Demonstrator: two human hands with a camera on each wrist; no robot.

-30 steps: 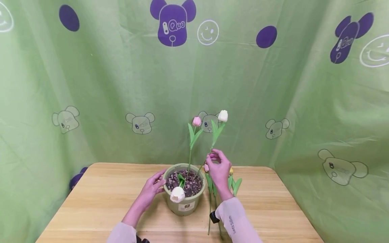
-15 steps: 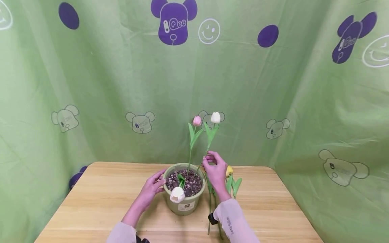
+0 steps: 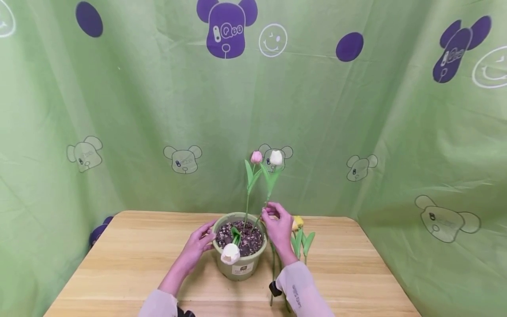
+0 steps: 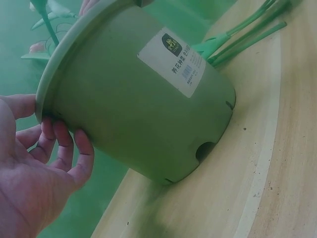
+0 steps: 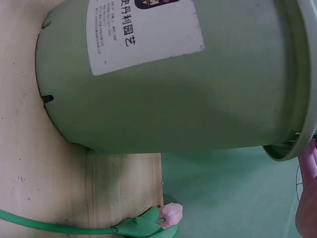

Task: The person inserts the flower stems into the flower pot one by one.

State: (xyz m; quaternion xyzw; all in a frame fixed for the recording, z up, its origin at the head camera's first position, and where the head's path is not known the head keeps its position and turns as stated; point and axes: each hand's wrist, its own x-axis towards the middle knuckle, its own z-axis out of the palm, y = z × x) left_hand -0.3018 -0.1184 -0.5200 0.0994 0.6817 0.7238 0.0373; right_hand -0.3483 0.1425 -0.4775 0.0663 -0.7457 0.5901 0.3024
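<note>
A green flower pot (image 3: 239,276) filled with dark soil (image 3: 250,244) stands on the table. My left hand (image 3: 196,243) grips its rim from the left; in the left wrist view the thumb lies at the rim and the curled fingers (image 4: 83,156) touch the wall below. With its fingertips my right hand (image 3: 279,226) pinches the stem of a white tulip (image 3: 276,157), whose lower end reaches the soil at the pot's right side. Beside it a pink tulip (image 3: 256,157) stands upright in the soil. Another white tulip (image 3: 230,254) leans over the front rim.
To the right of the pot lie several loose tulips, including a yellow tulip (image 3: 297,222) and, in the right wrist view, a pink tulip (image 5: 171,214). A green curtain (image 3: 222,105) hangs behind the wooden table (image 3: 130,246) and along its sides.
My right hand has moved left and slightly down with the white tulip, which now stands more upright and closer to the pink one. The left hand stays on the rim.
</note>
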